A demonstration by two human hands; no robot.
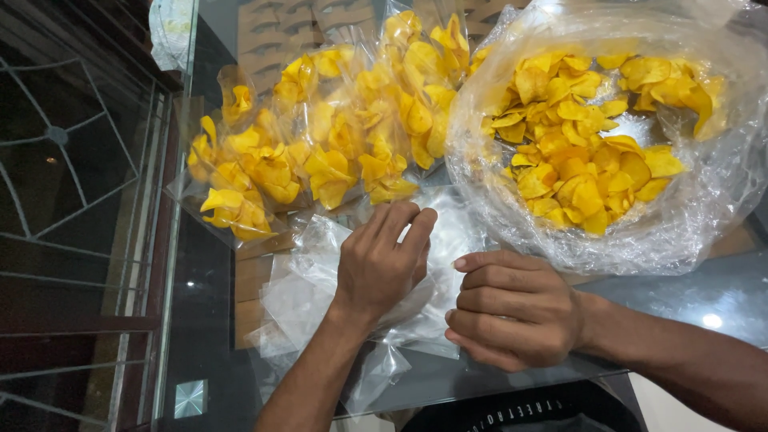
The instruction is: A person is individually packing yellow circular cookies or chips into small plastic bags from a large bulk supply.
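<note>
My left hand (382,260) lies palm down on a loose stack of empty clear plastic bags (308,284), its fingertips pinching the edge of the top bag. My right hand (512,308) rests beside it with fingers curled in a loose fist, thumb touching the same clear plastic. Just beyond the hands lie several small sealed bags of yellow chips (320,136). To the right stands a big open clear plastic bag (680,232) holding loose yellow chips (580,152).
Everything sits on a dark glass tabletop (704,296) whose left edge runs beside a metal window grille (72,200). Brown cardboard pieces (248,276) show under the empty bags. A white cloth-like bundle (172,32) lies at the far left corner.
</note>
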